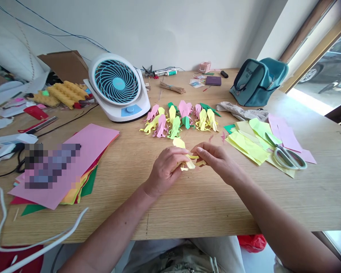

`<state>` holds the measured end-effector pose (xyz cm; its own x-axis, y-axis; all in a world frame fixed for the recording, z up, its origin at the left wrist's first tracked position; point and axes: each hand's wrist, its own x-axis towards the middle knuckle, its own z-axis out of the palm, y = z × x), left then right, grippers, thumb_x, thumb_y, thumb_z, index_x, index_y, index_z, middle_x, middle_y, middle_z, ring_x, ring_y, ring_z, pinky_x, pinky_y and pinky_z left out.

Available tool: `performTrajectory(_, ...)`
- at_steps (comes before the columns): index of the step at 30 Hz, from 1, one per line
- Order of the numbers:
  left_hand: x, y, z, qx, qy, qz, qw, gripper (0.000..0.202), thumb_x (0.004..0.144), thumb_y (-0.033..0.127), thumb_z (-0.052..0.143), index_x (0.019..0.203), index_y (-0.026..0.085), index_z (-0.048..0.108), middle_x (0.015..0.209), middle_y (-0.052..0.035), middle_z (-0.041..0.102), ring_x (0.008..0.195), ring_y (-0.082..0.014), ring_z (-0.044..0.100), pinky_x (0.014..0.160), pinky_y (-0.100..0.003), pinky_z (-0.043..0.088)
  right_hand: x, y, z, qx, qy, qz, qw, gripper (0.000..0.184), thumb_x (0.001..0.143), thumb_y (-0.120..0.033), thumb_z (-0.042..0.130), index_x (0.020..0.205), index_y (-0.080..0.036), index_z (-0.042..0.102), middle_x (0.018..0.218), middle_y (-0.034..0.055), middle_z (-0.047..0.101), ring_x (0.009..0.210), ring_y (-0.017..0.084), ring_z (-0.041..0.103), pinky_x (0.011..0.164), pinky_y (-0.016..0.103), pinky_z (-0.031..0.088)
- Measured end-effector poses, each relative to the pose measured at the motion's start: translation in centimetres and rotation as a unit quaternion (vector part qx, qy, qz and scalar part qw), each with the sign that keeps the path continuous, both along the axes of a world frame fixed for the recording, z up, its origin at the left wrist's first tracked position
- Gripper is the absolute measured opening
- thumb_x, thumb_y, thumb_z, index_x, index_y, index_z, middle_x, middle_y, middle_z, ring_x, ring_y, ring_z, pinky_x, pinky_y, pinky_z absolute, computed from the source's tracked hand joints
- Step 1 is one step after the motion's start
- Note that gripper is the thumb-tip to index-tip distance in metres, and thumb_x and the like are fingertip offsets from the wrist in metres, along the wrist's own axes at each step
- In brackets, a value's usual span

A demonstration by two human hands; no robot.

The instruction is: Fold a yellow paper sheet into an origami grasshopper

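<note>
Between my two hands is a pale yellow paper squid (179, 143) with cut strips at its lower end. My left hand (169, 163) is closed around its body. The fingers of my right hand (211, 155) pinch some of the strips on the right side. Just beyond my hands stands a group of finished-looking paper squids (174, 127) in pink, yellow and green. Scissors (288, 155) with pale green handles lie to the right, on top of yellow-green paper sheets (248, 146).
A white fan (118, 85) stands at the back left. Stacked coloured paper (95, 138) lies at left, near a white cable (74, 227). A teal bag (255, 83), a purple booklet (213, 80) and a bundle of thin sticks (172, 88) are at the back.
</note>
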<state>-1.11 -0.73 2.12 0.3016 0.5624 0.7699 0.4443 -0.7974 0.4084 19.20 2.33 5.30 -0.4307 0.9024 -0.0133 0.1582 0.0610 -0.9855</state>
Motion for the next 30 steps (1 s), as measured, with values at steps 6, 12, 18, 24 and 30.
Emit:
performTrajectory(6,-0.3,0.5,-0.3,0.063,0.045,0.038,0.996,0.021,0.090,0.008,0.062,0.102,0.025,0.064,0.118,-0.0065,0.065,0.116,-0.0212,0.059,0.098,-0.040,0.051,-0.7,0.2,-0.9,-0.113,0.050,0.030,0.992,0.044,0.077,-0.058,0.074,0.096,-0.019,0.068,0.085,0.0004,0.064,0.073,0.011,0.054,0.064,0.023,0.041)
performTrajectory(12,-0.4,0.9,-0.9,0.037,0.057,0.056,0.996,0.021,0.092,0.009,0.057,0.097,0.026,0.067,0.122,-0.0062,0.061,0.122,-0.0215,0.054,0.102,-0.042,0.050,-1.6,0.3,-1.5,-0.167,0.083,-0.021,0.982,0.049,0.065,-0.051,0.084,0.102,-0.024,0.067,0.094,-0.0008,0.068,0.073,0.010,0.054,0.057,0.020,0.036)
performTrajectory(18,-0.6,1.7,-1.6,0.005,0.049,0.045,0.998,0.026,0.088,0.005,0.055,0.096,0.026,0.069,0.130,-0.0067,0.055,0.128,-0.0235,0.051,0.107,-0.047,0.046,-2.1,0.7,-2.2,-0.163,0.058,-0.033,0.984,0.042,0.068,-0.052,0.080,0.096,-0.023,0.069,0.089,-0.0004,0.068,0.070,0.010,0.055,0.055,0.019,0.036)
performTrajectory(24,-0.7,2.3,-2.1,-0.033,0.076,0.012,0.997,0.030,0.085,0.003,0.059,0.105,0.024,0.065,0.142,-0.0101,0.048,0.140,-0.0266,0.041,0.113,-0.049,0.042,-2.4,1.2,-2.6,-0.178,0.079,-0.072,0.978,0.043,0.063,-0.042,0.084,0.097,-0.023,0.067,0.085,-0.0030,0.070,0.067,0.009,0.055,0.052,0.018,0.033)
performTrajectory(30,-0.7,2.7,-2.1,-0.063,0.130,0.051,0.988,0.066,0.084,0.005,0.061,0.143,0.026,0.043,0.157,-0.0138,0.032,0.152,-0.0312,0.021,0.121,-0.055,0.027,-2.5,1.9,-3.5,-0.181,0.120,-0.080,0.973,0.046,0.061,-0.044,0.086,0.096,-0.022,0.066,0.087,-0.0024,0.068,0.065,0.007,0.054,0.053,0.017,0.038)
